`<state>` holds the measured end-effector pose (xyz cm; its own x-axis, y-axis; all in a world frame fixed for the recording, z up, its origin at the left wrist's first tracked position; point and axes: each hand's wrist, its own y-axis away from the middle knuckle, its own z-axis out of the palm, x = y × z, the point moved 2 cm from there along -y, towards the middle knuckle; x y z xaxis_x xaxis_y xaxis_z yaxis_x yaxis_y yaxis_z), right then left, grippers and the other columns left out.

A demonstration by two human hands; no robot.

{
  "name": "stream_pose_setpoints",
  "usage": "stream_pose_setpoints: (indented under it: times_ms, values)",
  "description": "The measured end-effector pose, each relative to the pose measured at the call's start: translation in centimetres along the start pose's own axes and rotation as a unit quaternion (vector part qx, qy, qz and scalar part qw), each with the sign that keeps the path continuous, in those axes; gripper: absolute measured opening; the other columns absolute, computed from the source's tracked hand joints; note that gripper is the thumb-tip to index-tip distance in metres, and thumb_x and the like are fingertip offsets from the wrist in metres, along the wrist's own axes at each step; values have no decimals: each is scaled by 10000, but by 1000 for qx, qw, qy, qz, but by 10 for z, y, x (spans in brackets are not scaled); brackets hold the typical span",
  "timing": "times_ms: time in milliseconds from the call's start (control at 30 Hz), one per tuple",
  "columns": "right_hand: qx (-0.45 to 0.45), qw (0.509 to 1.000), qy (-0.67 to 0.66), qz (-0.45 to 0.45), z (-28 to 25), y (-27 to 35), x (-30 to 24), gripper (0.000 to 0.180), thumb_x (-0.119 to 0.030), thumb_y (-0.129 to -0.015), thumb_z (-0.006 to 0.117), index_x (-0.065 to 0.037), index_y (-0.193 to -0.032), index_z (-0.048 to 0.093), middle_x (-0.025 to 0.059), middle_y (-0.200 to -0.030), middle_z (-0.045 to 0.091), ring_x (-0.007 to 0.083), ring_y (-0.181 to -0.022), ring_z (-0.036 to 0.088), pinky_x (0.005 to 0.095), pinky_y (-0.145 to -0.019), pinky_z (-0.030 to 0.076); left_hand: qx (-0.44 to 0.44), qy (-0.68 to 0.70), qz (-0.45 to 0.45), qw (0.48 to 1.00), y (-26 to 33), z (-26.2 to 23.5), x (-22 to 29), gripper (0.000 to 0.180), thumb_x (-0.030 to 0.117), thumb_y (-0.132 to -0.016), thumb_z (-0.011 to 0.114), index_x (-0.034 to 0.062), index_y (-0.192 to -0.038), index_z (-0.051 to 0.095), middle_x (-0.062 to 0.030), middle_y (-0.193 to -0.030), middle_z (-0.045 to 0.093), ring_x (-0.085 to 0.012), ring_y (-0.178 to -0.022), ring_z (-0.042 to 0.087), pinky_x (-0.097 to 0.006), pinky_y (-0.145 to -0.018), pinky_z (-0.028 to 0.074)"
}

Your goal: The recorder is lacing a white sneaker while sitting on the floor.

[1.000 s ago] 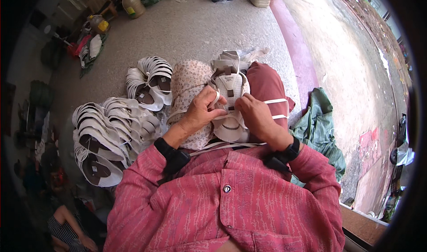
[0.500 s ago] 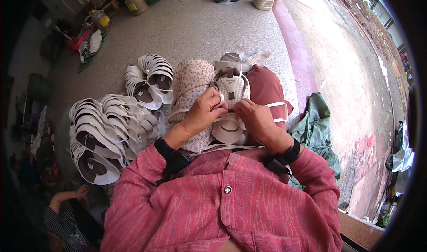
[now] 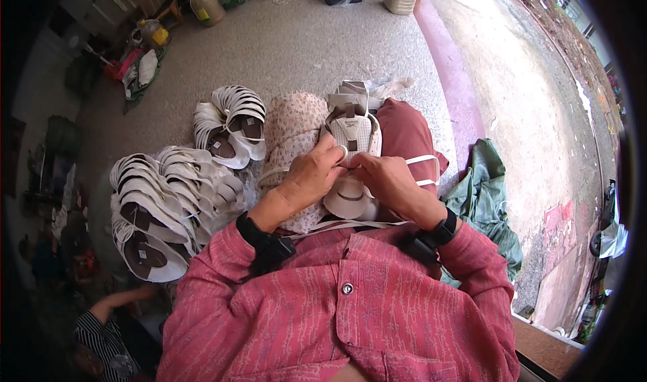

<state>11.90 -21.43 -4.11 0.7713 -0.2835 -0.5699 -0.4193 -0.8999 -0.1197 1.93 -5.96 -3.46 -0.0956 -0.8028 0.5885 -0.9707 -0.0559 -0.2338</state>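
Observation:
A beige shoe upper (image 3: 348, 197) lies between my knees, its perforated tongue (image 3: 352, 127) pointing away from me. Over its middle, my left hand (image 3: 311, 173) is closed, with a white shoelace between thumb and forefinger. Close against it, my right hand (image 3: 385, 182) pinches the lace too. The lace's tip and the eyelets are hidden behind my fingers. A loop of white lace (image 3: 437, 170) stands out past the right hand, over my reddish-brown trouser leg. More white lace (image 3: 337, 226) runs across my lap.
Stacks of white shoe uppers (image 3: 151, 210) lie to the left, with another nested pile (image 3: 232, 126) beyond. Floral cloth (image 3: 293, 129) covers my left leg. Green sheeting (image 3: 482, 186) lies to the right. Jugs (image 3: 205, 6) stand at the back. Another person's arm (image 3: 121, 301) shows lower left.
My right hand has shifted slightly left and down, its fingertips now meeting the left hand's. The whole view has shifted slightly; the other person's arm has lowered.

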Motion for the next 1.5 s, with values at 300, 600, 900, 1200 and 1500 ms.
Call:
stream_pose_setpoints:
  times_ms: [300, 600, 900, 1200, 1500]
  values:
    - [-18, 996, -89, -10, -3, -4, 5, 149, -185, -894, 599, -77, -995, 610, 182, -760, 655, 378, -710, 653, 442, -620, 515, -8, -22, -10, 1000, 9, 0, 1, 191, 102, -846, 646, 17, -961, 519, -153, -1024, 492, -387, -904, 574, -446, -711, 474]
    - [-22, 997, 25, 76, -38, 28, 19, 164, -198, -797, 682, -56, -867, 637, 127, -787, 673, 343, -728, 659, 432, -623, 487, 178, -185, -173, 951, 119, -153, -121, 160, 95, -838, 650, -2, -934, 567, -177, -1230, 479, -341, -1163, 468, -394, -1010, 381]
    - [-37, 950, -303, 61, -41, 46, 11, 69, -53, -762, 741, -39, -780, 676, 24, -941, 589, 160, -928, 554, 276, -810, 431, 192, -38, -66, 978, 65, -91, -51, 129, 117, -795, 715, 39, -877, 654, -95, -913, 648, -293, -925, 589, -389, -847, 444]
    - [30, 691, -713, 112, -44, 81, 21, 93, -64, -811, 678, -36, -900, 673, 90, -1237, 522, 175, -1091, 518, 300, -967, 380, -118, 80, 45, 989, 3, -19, -20, 238, 267, -877, 655, 32, -849, 686, -75, -778, 625, -245, -733, 585, -346, -709, 439]
    - [261, 457, -847, -75, -106, 134, 58, 164, -184, -837, 673, -47, -923, 650, 110, -1196, 568, 272, -1233, 491, 544, -1174, 135, -61, 95, -133, 985, 8, -15, -5, 213, 237, -834, 698, 24, -828, 676, -82, -746, 634, -223, -668, 604, -336, -613, 463]
